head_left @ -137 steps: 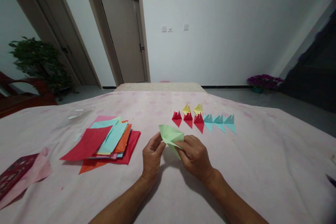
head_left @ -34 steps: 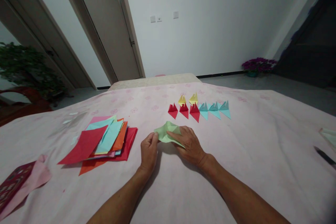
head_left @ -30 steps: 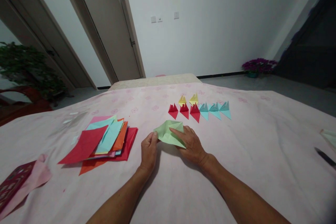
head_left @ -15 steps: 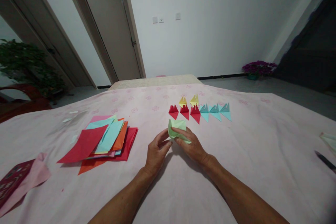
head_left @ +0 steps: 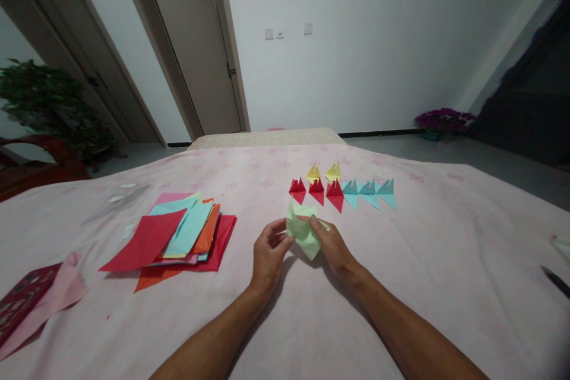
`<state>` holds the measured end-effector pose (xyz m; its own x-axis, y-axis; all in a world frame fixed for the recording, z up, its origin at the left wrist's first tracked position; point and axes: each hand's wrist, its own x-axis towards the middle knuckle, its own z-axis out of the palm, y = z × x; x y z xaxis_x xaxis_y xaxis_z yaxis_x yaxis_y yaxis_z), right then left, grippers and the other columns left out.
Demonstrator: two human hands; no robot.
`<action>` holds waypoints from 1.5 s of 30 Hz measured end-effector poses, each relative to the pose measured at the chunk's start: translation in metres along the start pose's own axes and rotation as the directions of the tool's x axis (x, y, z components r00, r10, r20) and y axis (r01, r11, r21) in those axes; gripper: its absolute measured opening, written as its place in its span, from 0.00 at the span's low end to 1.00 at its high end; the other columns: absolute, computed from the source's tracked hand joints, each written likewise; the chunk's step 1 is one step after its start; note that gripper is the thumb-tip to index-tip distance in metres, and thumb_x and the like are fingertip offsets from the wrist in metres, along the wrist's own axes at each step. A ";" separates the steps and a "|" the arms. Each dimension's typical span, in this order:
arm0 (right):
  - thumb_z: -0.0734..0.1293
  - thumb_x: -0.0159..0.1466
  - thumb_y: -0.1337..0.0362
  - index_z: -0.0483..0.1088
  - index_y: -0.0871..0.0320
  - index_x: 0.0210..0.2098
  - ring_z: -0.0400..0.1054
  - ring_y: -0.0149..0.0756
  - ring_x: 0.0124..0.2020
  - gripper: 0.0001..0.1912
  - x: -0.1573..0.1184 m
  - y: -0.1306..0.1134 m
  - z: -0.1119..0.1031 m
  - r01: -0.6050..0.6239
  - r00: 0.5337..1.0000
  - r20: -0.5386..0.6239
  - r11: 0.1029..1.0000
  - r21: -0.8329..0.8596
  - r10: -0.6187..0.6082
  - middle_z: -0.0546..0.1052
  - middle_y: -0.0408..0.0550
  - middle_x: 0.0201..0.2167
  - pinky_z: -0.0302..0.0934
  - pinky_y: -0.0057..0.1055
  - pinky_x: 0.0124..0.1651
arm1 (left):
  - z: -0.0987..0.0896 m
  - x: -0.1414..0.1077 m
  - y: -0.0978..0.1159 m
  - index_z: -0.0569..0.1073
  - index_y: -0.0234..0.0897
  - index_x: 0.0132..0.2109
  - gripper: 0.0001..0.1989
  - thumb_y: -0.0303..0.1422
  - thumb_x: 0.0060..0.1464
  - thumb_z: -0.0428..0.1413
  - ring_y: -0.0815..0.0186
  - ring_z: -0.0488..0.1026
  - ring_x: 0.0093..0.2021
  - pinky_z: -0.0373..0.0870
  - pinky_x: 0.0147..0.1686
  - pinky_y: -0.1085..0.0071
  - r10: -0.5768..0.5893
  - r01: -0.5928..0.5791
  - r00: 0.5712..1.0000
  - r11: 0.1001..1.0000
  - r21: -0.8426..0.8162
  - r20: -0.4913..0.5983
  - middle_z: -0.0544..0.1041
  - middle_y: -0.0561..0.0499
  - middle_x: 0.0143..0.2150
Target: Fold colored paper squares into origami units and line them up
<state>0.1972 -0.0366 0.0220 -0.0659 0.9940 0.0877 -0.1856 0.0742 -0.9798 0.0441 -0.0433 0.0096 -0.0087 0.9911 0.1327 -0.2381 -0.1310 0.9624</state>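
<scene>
A light green sheet of origami paper [head_left: 306, 238], creased and partly opened out, is held just above the tablecloth between both hands. My left hand [head_left: 270, 252] pinches its left edge between thumb and fingers. On the other side my right hand [head_left: 332, 243] grips it, thumb on top and fingers behind the paper, mostly hidden. Just beyond the hands stand folded paper cranes: red ones [head_left: 316, 191] on the left, light blue ones [head_left: 369, 193] on the right, and two yellow ones [head_left: 313, 173] behind the red.
A loose stack of coloured paper [head_left: 184, 231] lies left of my hands. Farther left are a dark red booklet [head_left: 29, 297] and pink paper [head_left: 60, 303]. A black pen [head_left: 556, 281] lies at the right edge. The pink tablecloth [head_left: 414, 285] covers the table.
The green paper has been opened out, and a flap now hangs down toward me. My right thumb has moved up onto its upper right part. The view has shifted slightly.
</scene>
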 end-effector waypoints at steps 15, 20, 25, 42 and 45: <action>0.77 0.52 0.51 0.79 0.61 0.41 0.72 0.36 0.31 0.23 -0.001 -0.002 0.008 -0.096 0.995 0.029 0.985 0.146 0.093 0.81 0.49 0.33 0.63 0.30 0.37 | -0.006 0.010 -0.006 0.71 0.35 0.35 0.13 0.35 0.45 0.65 0.71 0.71 0.28 0.66 0.29 0.76 -0.003 0.006 0.978 1.000 0.015 -0.209 0.75 0.55 0.28; 0.73 0.55 0.46 0.78 0.65 0.39 0.73 0.40 0.30 0.26 -0.001 0.001 0.006 -0.124 0.990 -0.047 0.980 0.153 0.132 0.81 0.53 0.30 0.64 0.34 0.37 | -0.003 0.006 0.000 0.69 0.36 0.36 0.16 0.34 0.43 0.66 0.72 0.69 0.24 0.65 0.26 0.77 -0.066 0.066 0.981 0.998 -0.007 -0.184 0.74 0.57 0.25; 0.73 0.55 0.45 0.78 0.66 0.36 0.72 0.40 0.28 0.27 -0.002 0.000 0.004 -0.133 0.987 -0.071 0.978 0.160 0.145 0.80 0.53 0.28 0.63 0.34 0.36 | -0.002 0.004 -0.001 0.69 0.36 0.42 0.19 0.34 0.44 0.66 0.71 0.72 0.26 0.66 0.27 0.76 -0.097 0.096 0.985 0.995 -0.010 -0.146 0.77 0.55 0.27; 0.68 0.59 0.66 0.71 0.53 0.51 0.66 0.45 0.51 0.19 -0.011 -0.023 0.002 0.501 0.775 0.053 0.560 -0.660 -0.630 0.74 0.52 0.48 0.59 0.47 0.57 | -0.036 0.025 0.003 0.71 0.39 0.43 0.08 0.30 0.55 0.59 0.69 0.71 0.29 0.68 0.31 0.72 0.586 -0.396 0.803 0.661 0.637 -0.109 0.76 0.53 0.36; 0.72 0.58 0.60 0.74 0.53 0.47 0.66 0.46 0.49 0.17 -0.015 -0.025 0.013 0.489 0.792 0.079 0.551 -0.677 -0.606 0.76 0.52 0.44 0.62 0.45 0.53 | -0.040 0.023 0.001 0.71 0.39 0.44 0.09 0.28 0.55 0.58 0.68 0.72 0.30 0.69 0.32 0.71 0.661 -0.491 0.749 0.515 0.702 0.039 0.77 0.53 0.35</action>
<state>0.1899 -0.0543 0.0472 -0.0174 0.7357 0.6771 0.5291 0.5814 -0.6181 0.0049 -0.0193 0.0042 -0.1263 0.6551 0.7449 0.5637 -0.5705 0.5973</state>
